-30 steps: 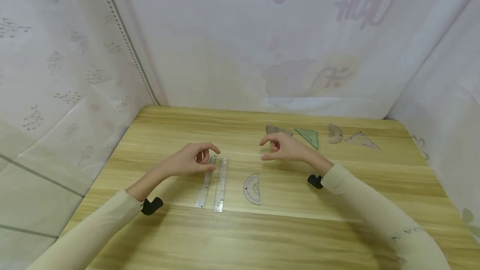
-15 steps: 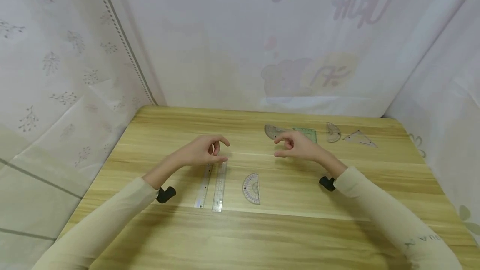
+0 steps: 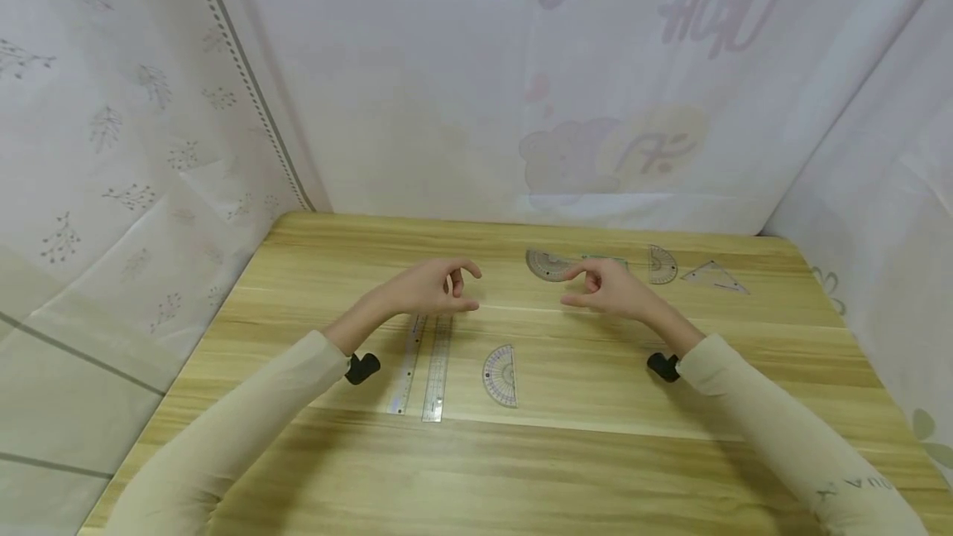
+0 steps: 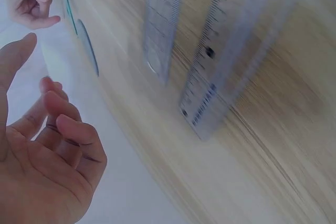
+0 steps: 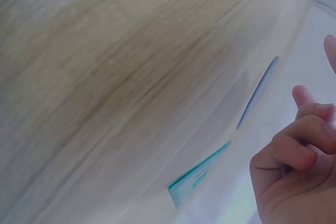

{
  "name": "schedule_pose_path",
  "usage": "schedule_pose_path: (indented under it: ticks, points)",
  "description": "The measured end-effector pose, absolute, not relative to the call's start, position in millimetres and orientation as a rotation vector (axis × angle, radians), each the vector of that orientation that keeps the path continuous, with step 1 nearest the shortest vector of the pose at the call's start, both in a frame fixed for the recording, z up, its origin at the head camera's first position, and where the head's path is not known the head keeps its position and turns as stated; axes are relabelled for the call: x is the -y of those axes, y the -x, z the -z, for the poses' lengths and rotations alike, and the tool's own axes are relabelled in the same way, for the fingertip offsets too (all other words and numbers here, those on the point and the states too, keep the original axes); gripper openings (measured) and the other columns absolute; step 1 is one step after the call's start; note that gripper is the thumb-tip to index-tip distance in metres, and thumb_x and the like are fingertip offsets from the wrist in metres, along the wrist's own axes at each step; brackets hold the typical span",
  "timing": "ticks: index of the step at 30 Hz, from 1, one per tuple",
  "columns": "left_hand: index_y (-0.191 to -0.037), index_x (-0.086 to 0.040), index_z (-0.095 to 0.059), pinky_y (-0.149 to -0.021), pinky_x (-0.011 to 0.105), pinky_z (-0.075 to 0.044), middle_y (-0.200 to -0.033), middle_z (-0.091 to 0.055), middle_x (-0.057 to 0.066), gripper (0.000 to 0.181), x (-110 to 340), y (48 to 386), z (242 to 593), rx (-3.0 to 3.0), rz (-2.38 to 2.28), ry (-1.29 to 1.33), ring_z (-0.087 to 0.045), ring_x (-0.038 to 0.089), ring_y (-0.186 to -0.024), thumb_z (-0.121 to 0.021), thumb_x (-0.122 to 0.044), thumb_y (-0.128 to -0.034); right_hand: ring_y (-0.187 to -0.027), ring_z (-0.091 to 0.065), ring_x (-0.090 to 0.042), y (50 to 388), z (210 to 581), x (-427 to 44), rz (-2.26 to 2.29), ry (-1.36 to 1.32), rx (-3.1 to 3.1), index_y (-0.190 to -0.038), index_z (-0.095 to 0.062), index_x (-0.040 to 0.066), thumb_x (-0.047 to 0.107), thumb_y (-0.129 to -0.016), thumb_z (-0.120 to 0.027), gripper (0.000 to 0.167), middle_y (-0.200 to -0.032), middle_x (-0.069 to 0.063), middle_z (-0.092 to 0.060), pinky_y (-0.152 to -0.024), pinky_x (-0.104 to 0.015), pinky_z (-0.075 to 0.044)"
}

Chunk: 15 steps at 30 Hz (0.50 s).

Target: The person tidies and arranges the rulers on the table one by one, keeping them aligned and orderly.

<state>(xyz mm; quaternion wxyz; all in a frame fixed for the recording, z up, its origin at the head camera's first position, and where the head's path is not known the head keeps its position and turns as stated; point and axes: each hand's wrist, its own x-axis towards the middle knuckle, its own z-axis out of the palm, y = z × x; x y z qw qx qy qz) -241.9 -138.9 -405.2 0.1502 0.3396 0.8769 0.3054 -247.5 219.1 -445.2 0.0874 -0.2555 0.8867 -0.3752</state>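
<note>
My left hand (image 3: 432,288) hovers above the far ends of two clear straight rulers, the left ruler (image 3: 405,379) and the right ruler (image 3: 437,379). Its thumb and forefinger are apart, with nothing between them. In the left wrist view the fingers bend loosely beside the printed ruler (image 4: 210,72). My right hand (image 3: 614,292) is held over the table in a similar pose, holding nothing. It partly hides a green set square (image 5: 191,184). Just beyond its fingertips lies a greyish protractor (image 3: 546,265). Between and nearer than both hands is a clear protractor (image 3: 501,376).
Another protractor (image 3: 661,265) and a clear triangular set square (image 3: 700,273) lie at the back right of the wooden table (image 3: 476,478). Pale printed curtains (image 3: 417,106) enclose the back and sides. A black wrist mount (image 3: 363,368) sits under the left wrist.
Both hands have shifted right and the left hand also slightly away from the body. The right hand now covers more of the green set square. The rulers and protractors stay put.
</note>
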Motion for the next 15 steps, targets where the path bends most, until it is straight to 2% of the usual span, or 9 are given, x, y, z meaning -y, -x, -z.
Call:
schedule_pose_path:
  ticks: [4, 15]
  points:
    - [-0.133, 0.0, -0.058, -0.068, 0.032, -0.048, -0.084, -0.059, 0.0, 0.053, 130, 245, 408, -2.477, -0.892, -0.971, -0.055, 0.016, -0.068, -0.079, -0.026, -0.0917, -0.054, -0.036, -0.013, 247, 444, -224, 1.134, 0.742, -2.654, -0.119, -0.071, 0.002, 0.027, -0.089, -0.082, 0.041, -0.062, -0.001, -0.045, -0.067, -0.038, -0.043]
    - [-0.135, -0.002, -0.057, -0.073, 0.034, -0.049, -0.089, -0.06, 0.002, 0.05, 119, 251, 409, -2.491, -0.878, -0.916, -0.059, 0.018, -0.074, -0.075, -0.027, -0.0951, -0.053, -0.036, -0.013, 246, 442, -232, 1.075, 0.766, -2.68, -0.119, -0.069, -0.003, 0.027, -0.089, -0.082, 0.045, -0.062, 0.0, -0.044, -0.068, -0.037, -0.042]
